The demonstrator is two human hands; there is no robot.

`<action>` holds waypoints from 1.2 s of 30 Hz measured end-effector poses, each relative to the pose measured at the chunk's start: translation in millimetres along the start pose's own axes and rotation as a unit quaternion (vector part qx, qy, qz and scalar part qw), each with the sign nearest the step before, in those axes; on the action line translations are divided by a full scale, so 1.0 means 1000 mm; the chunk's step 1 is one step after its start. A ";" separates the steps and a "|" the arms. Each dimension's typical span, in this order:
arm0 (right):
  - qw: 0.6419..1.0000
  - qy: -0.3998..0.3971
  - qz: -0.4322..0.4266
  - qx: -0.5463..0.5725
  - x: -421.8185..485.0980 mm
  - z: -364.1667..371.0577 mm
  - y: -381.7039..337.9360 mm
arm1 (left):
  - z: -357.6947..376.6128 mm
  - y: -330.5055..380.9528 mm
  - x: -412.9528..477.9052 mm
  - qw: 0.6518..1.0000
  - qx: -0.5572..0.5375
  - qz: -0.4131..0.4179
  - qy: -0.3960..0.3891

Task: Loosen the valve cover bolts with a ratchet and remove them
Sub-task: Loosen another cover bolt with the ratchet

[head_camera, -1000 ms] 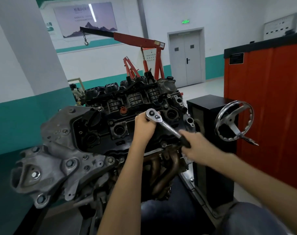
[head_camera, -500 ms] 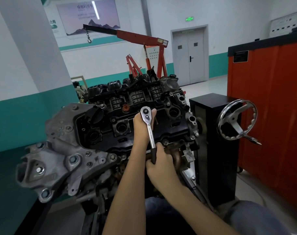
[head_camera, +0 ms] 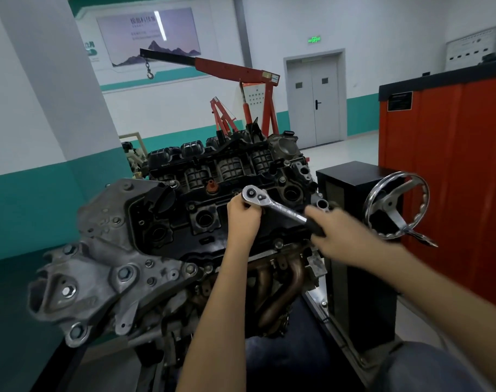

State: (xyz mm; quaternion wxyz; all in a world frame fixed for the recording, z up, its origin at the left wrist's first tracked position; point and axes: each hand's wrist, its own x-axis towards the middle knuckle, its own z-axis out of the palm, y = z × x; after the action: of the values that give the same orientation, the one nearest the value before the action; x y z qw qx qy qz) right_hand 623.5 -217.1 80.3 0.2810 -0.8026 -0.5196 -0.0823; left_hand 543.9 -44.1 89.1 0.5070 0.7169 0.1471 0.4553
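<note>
A chrome ratchet lies across the black valve cover of the engine, its head near the cover's middle and its black handle pointing right and towards me. My left hand wraps round the socket beneath the ratchet head, so the bolt under it is hidden. My right hand, blurred by motion, grips the handle's end. Other bolts show along the cover's near edge, one of them a bolt just right of my left wrist.
A chrome handwheel on the black stand sits just right of my right hand. A red cabinet stands far right, a red engine hoist behind. The grey timing-side casting juts out at the left.
The ratchet handle swung towards me half a second ago and has now swung back out to the right with my right hand. My left hand stays at the ratchet head.
</note>
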 end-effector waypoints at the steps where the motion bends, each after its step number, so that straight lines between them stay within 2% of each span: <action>1: 0.995 0.013 0.030 0.095 -0.014 0.022 -0.010 | 0.003 0.000 0.000 1.000 -0.008 0.001 0.007; 3: 0.967 0.057 0.083 0.233 -0.029 0.062 -0.041 | 0.007 0.001 0.001 1.000 -0.010 0.002 0.017; 6: 0.937 0.112 0.124 0.308 -0.023 0.104 -0.088 | 0.007 0.000 0.005 1.000 -0.006 -0.017 0.023; 8: 0.922 0.101 0.133 0.349 -0.022 0.107 -0.098 | 0.004 0.002 0.007 0.999 0.013 -0.031 0.025; 10: 0.942 0.072 0.120 0.307 -0.024 0.092 -0.083 | 0.001 0.003 0.007 0.999 0.012 -0.041 0.021; 14: 0.985 -0.037 0.023 0.168 -0.017 0.016 -0.015 | -0.001 0.006 0.006 0.998 0.049 -0.012 -0.038; 16: 0.995 -0.078 -0.018 0.054 0.005 -0.025 0.008 | -0.001 0.008 0.006 0.997 0.061 -0.006 -0.051; 18: 0.995 -0.070 -0.047 -0.058 0.023 -0.043 0.014 | -0.002 0.008 0.004 0.998 0.059 -0.009 -0.038; 19: 0.994 -0.050 -0.047 -0.079 0.026 -0.041 0.013 | -0.003 0.008 0.003 0.998 0.054 -0.011 -0.029; 21: 0.999 -0.013 -0.016 -0.027 0.015 -0.017 0.010 | -0.002 0.005 0.001 0.999 0.037 -0.012 -0.021; 23: 0.993 0.017 0.029 0.115 -0.011 0.021 -0.003 | 0.001 0.004 0.001 0.999 0.036 -0.006 -0.020; 26: 0.955 0.093 0.098 0.264 -0.031 0.075 -0.040 | 0.004 0.003 0.001 0.999 0.041 0.005 -0.026; 29: 0.917 0.115 0.130 0.359 -0.024 0.106 -0.082 | 0.005 0.002 0.004 1.000 0.017 0.003 -0.021; 32: 0.925 0.086 0.130 0.347 -0.025 0.099 -0.083 | 0.002 0.004 0.007 1.000 0.023 -0.015 -0.009; 36: 0.980 -0.002 0.044 0.193 -0.019 0.030 -0.019 | -0.001 0.006 0.008 0.997 0.061 -0.001 -0.055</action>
State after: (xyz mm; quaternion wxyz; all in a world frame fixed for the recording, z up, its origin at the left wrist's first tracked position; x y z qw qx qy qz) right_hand 593.4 -209.9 54.1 0.4330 -0.7557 -0.4902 0.0339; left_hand 545.3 -40.9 98.6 0.4698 0.7703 0.1476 0.4051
